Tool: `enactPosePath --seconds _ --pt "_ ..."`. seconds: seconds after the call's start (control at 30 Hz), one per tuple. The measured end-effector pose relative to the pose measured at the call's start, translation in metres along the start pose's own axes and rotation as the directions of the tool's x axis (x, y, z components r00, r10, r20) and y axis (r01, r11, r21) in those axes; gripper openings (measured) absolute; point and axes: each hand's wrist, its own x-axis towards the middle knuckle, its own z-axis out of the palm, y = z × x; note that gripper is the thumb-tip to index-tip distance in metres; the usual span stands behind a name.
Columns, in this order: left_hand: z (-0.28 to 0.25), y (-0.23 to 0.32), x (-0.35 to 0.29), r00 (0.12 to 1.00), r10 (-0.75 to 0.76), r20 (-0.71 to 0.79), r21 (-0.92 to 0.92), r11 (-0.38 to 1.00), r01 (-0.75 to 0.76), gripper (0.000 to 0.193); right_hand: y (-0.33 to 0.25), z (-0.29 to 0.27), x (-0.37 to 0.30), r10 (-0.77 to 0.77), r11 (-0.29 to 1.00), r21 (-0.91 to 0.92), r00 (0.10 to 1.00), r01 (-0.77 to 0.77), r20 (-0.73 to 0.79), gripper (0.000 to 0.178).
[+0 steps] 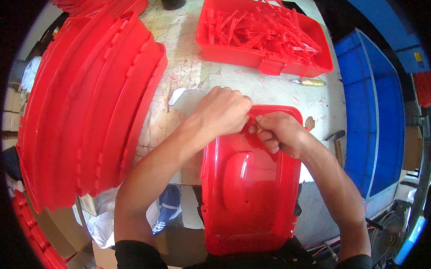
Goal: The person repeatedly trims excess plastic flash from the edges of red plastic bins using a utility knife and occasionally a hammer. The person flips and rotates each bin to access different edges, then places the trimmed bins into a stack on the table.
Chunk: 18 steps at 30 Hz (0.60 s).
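Observation:
A glossy red plastic tray-like shell [263,202] with a rounded raised shape inside lies before me, its near end close to my body. My left hand [226,109] is closed in a fist at its far left corner. Close beside it, my right hand [279,132] is closed too, fingers curled over the far part of the shell. A small bit of red plastic [252,115] shows between the two hands. Something thin and yellowish peeks out at the right fingers, too small to name. What the left fingers grip is hidden.
A red plastic box [232,57] full of thin red scraps stands at the back. Before it lies a small knife [312,82]; a hammer [337,143] rests at the right. Stacked red shells [98,106] rise at left, a blue crate [368,111] at right.

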Motion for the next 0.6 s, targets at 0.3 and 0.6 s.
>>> enactPosePath --seconds 0.3,0.6 --pt "0.002 0.002 0.004 0.999 0.050 -0.016 0.032 0.998 -0.049 0.022 0.026 0.022 0.006 -0.657 0.607 -0.717 0.724 0.343 -0.210 0.026" --pt "0.009 0.013 0.004 0.996 -0.029 -0.080 0.102 0.994 0.038 0.021 0.003 0.012 0.007 -0.664 0.166 -0.982 0.746 0.085 -0.047 0.024"
